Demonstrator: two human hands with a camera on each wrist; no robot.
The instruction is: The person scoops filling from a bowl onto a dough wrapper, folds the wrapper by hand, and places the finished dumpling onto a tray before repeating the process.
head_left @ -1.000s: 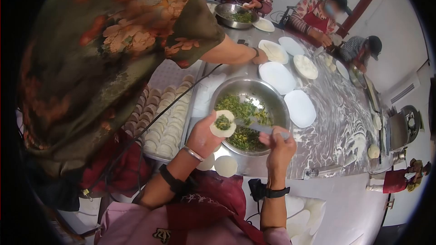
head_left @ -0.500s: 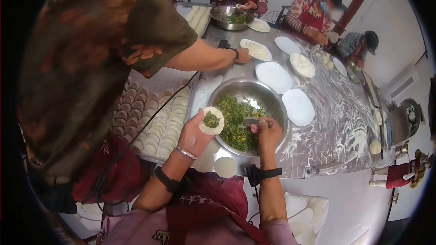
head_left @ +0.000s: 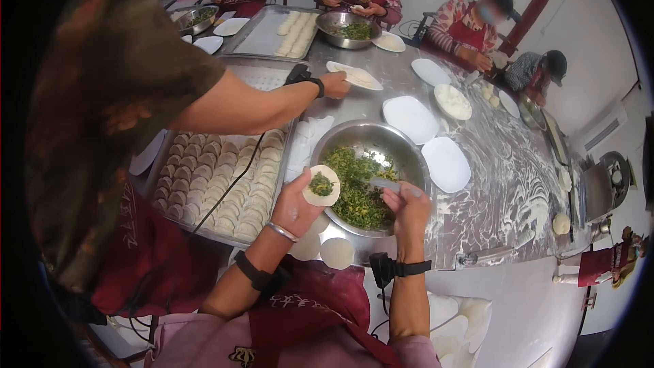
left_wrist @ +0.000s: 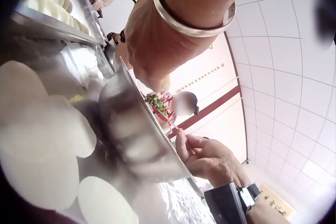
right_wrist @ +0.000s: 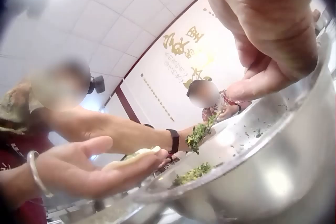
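A round dumpling wrapper (head_left: 330, 198) lies across the fingers of my left hand (head_left: 296, 208), with a mound of chopped green filling (head_left: 320, 183) at its middle. In the right wrist view those fingers are extended flat under the wrapper and the thumb stands apart. My right hand (head_left: 411, 212) pinches a flat, narrow spatula (head_left: 385, 183) over the steel bowl (head_left: 403, 142). A clump of the green and yellow filling (right_wrist: 198, 135) hangs at the tool's end, above the bowl, in the right wrist view. More filling (head_left: 361, 197) covers the bowl's bottom.
Round wrappers (head_left: 337, 253) lie at the table's near edge. To the left stands a tray (head_left: 289, 157) with rows of dumplings, a black cable (head_left: 240, 178) across it. Another person's arm (head_left: 262, 104) reaches over, holding a plate (head_left: 361, 78). White plates (head_left: 446, 163) stand right of the bowl.
My right hand drew the spatula from the wrapper back over the bowl, dipped it into the filling and raised it slightly. The other person's arm moved left with the plate.
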